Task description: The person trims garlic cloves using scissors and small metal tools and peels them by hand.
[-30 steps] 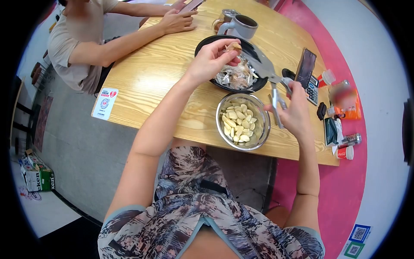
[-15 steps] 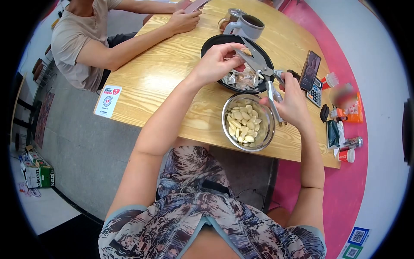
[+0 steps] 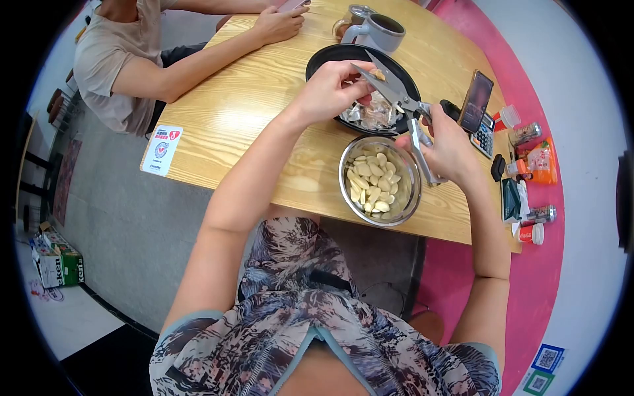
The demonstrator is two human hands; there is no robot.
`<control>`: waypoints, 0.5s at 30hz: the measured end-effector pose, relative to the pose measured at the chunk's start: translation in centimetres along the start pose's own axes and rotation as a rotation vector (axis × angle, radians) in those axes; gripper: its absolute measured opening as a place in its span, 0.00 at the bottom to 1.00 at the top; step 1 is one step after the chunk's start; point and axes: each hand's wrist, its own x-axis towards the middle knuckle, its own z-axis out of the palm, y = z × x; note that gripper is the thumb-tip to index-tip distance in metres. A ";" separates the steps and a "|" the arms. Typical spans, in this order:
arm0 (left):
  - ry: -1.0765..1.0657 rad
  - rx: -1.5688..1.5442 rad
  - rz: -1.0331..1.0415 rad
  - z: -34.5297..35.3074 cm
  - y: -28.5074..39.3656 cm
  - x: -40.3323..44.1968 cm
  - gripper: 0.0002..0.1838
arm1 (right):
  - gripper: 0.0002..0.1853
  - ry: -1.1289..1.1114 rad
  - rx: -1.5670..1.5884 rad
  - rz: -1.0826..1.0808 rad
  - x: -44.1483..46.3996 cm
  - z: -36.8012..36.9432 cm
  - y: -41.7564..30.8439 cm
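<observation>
My left hand (image 3: 337, 92) is closed, pinching a small brown piece (image 3: 377, 74) above the black dish (image 3: 321, 58). Wrapped around the handles of the metal scissors (image 3: 404, 100), my right hand (image 3: 444, 146) keeps the two blades spread at the brown piece. Crinkled, clear and brownish scraps (image 3: 375, 113) lie in the dish under both hands. Nearer to me, a steel bowl (image 3: 415, 191) contains many pale oval pieces (image 3: 375, 179) that look like peeled garlic cloves or beans. What the brown piece is, I cannot make out.
A grey mug (image 3: 383, 34) and a glass jar (image 3: 356, 14) stand beyond the dish. At right are a propped phone (image 3: 476, 102), a calculator (image 3: 484, 137), cups, cans and packets. Across the table's left corner, a person (image 3: 125, 66) holds a phone (image 3: 292, 5).
The view has shifted slightly. My right hand and the scissors handles have turned a little, while my left hand keeps its pinch on the brown piece.
</observation>
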 end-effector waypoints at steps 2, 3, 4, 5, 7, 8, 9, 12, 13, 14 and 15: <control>0.050 -0.033 0.039 0.2 -0.6 0.1 0.16 | 0.48 -0.001 -0.018 0.023 0.1 -0.1 -0.2; 0.048 -0.035 0.037 0.2 -0.4 0.0 0.16 | 0.47 0.003 -0.035 0.041 0.1 -0.1 -0.3; 0.041 -0.020 0.049 0.1 -0.2 0.0 0.15 | 0.47 0.002 -0.035 0.044 0.2 0.2 0.0; 0.035 -0.002 0.063 0.0 0.0 0.1 0.14 | 0.45 0.008 -0.007 0.048 0.4 0.6 0.5; 0.036 -0.009 0.049 0.0 0.1 0.1 0.13 | 0.43 0.014 0.021 0.048 0.5 0.8 0.6; 0.035 -0.016 0.033 0.0 0.1 0.1 0.12 | 0.38 0.028 0.017 0.040 0.3 0.7 0.5; 0.035 -0.015 0.032 0.0 0.0 0.1 0.12 | 0.32 0.042 0.013 0.033 0.2 0.7 0.4; -0.005 -0.016 0.013 -0.2 -0.4 0.3 0.11 | 0.21 0.059 -0.023 0.006 0.2 1.1 1.3; -0.024 -0.026 -0.013 -0.2 -0.4 0.3 0.11 | 0.21 0.059 -0.021 0.009 0.2 1.2 1.5; -0.042 -0.034 -0.038 -0.3 -0.4 0.3 0.11 | 0.18 0.070 0.001 0.002 0.2 1.3 1.7; -0.043 -0.032 -0.038 -0.4 -0.3 0.4 0.11 | 0.15 0.081 0.024 -0.006 0.2 1.3 1.8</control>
